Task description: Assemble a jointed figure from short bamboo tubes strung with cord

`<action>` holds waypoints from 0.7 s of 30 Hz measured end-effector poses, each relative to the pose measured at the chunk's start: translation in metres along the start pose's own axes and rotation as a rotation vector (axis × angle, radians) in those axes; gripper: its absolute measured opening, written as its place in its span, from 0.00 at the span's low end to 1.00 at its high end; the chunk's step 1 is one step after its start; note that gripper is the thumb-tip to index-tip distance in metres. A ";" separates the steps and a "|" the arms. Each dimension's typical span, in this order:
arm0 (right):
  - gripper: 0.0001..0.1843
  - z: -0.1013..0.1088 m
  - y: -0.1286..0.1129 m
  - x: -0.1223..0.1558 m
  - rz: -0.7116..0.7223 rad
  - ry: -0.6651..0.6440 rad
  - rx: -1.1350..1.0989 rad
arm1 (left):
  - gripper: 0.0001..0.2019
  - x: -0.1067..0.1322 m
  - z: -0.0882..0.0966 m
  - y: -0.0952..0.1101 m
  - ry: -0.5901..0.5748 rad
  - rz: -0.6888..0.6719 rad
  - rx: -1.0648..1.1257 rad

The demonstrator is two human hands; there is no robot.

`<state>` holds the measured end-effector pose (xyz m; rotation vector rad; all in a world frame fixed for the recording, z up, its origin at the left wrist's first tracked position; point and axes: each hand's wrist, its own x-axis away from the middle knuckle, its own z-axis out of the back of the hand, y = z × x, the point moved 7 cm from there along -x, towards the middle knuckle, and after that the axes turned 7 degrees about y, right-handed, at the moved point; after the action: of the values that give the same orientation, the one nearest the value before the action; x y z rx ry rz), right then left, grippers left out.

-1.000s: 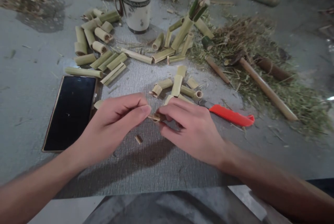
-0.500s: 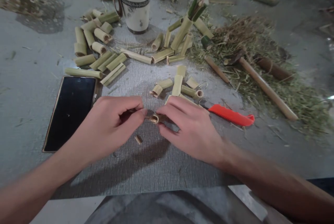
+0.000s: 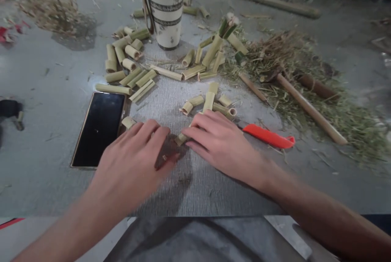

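My right hand is curled over a short pale bamboo piece, whose end pokes out from under the fingertips, low on the grey woven mat. My left hand lies beside it with the fingers stretched forward and nothing in them; it is blurred by motion. A tiny bamboo offcut sits on the mat by the left thumb. Another short piece lies just past the left fingertips.
A dark phone lies left of my hands and a red-handled knife right of them. Beyond are several cut bamboo tubes, a patterned cup, long sticks on a heap of dry shavings, and a black object at the left edge.
My left hand has let go of its pinch and spread flat toward the mat. My right hand has lowered the bamboo piece. The view has tilted up a little.
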<state>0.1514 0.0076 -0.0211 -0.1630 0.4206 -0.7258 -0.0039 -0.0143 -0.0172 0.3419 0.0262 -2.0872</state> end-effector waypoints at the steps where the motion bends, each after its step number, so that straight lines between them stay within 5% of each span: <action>1: 0.08 -0.003 -0.001 0.001 0.007 -0.006 0.026 | 0.07 0.000 -0.001 0.004 0.013 0.015 -0.036; 8: 0.09 -0.011 -0.001 0.001 0.004 -0.032 0.054 | 0.10 0.000 -0.006 0.010 0.063 0.136 -0.055; 21: 0.11 0.008 0.013 0.002 0.006 -0.027 -0.010 | 0.03 0.005 -0.020 0.001 -0.041 0.255 0.157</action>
<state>0.1642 0.0162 -0.0187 -0.1812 0.3989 -0.7144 -0.0009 -0.0164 -0.0377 0.3767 -0.1970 -1.8467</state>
